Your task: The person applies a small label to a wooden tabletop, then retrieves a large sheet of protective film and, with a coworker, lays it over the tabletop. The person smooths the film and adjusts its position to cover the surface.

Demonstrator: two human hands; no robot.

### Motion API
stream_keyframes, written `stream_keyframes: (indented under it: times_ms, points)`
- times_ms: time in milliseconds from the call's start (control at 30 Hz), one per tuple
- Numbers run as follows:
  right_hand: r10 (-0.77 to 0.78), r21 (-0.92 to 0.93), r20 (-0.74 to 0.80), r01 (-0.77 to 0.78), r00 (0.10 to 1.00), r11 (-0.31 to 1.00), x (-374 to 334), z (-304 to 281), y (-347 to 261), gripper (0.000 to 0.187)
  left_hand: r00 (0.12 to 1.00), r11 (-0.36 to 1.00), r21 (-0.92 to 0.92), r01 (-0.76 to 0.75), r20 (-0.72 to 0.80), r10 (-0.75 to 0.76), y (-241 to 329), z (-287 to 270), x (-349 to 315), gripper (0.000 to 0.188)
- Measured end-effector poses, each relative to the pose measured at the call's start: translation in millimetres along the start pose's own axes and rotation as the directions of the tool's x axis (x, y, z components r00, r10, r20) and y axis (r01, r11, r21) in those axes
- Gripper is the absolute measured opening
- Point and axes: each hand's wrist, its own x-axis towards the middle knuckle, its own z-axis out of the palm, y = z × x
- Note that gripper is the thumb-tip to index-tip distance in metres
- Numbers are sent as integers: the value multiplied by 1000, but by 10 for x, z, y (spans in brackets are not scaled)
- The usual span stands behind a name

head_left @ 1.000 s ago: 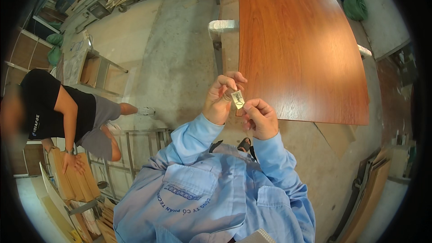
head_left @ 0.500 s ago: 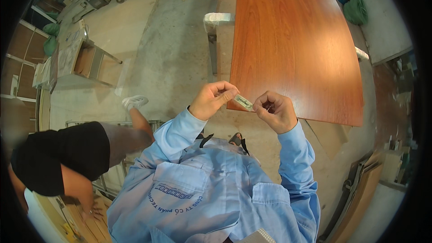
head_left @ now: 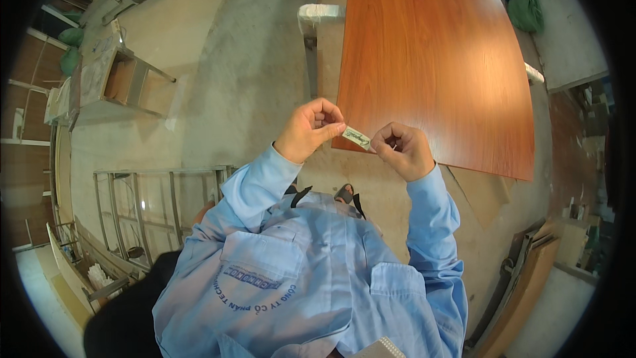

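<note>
With my two bare hands I hold one small pale rectangular label with dark script (head_left: 356,138), and it is stretched between them in front of my chest. My left hand (head_left: 306,130) pinches its left end between the thumb and the forefinger, and the other fingers are bent. My right hand (head_left: 404,152) has the thumb and the forefinger closed together at its right end, with the other fingers curled toward the palm. The label is tilted, so its right end is lower in my view. It appears over the near left corner of a large glossy reddish-brown wood-grain panel (head_left: 437,59); how high it is above this surface, I cannot tell.

Under the panel, at its left side, there comes out a support end wrapped in silvery material (head_left: 322,12). I wear a light blue long-sleeved work shirt (head_left: 318,245), and below it one foot in a dark sandal (head_left: 345,193) is visible on the grey concrete floor (head_left: 245,86). To my left stands a metal frame with several bars (head_left: 138,209). At the lower left, close to my shirt, a person in black clothing (head_left: 126,311) is mostly hidden. To my right, brown flat boards (head_left: 527,298) are leaning together.
</note>
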Motion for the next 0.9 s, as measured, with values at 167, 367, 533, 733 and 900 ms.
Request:
stream_keyframes:
  times_ms: [167,367,533,733,900]
  points:
    - [144,43,4,-144,990,989,129,14,192,13,995,996,88,-8,-102,17,-201,20,53,19]
    - [253,0,-29,-253,967,967,274,23,520,16,984,989,131,73,-171,-50,-523,89,107,20]
    - [240,-105,-105,-251,965,962,318,61,759,18,977,971,217,103,-206,-58,-721,146,133,20]
    - [209,-152,-137,-229,968,961,374,78,867,18,975,923,361,135,-212,-59,-839,114,200,20]
    - [209,-187,-114,-228,971,956,396,65,862,19,973,918,383,104,-230,-14,-855,68,225,18]
